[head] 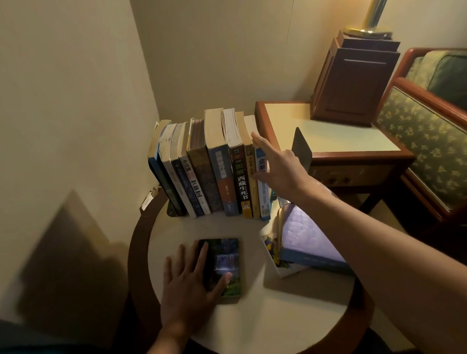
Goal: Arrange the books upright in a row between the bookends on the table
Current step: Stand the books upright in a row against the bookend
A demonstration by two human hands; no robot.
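Several books (212, 164) stand upright in a row at the back of the round table (261, 324), leaning slightly left against a dark bookend (172, 209). My right hand (277, 163) rests flat against the rightmost book, a white and blue one (263, 202), fingers spread. A second dark bookend (301, 149) stands just right of that hand. My left hand (190, 282) lies flat on a dark book with a waterfall cover (228, 258) lying on the table. A purple-covered book (306, 238) lies on another book at the right.
A wooden side table (319, 126) with a dark wooden lamp base (354, 78) stands behind on the right. An armchair (428, 145) with green patterned fabric is further right. Walls meet in a corner behind the books.
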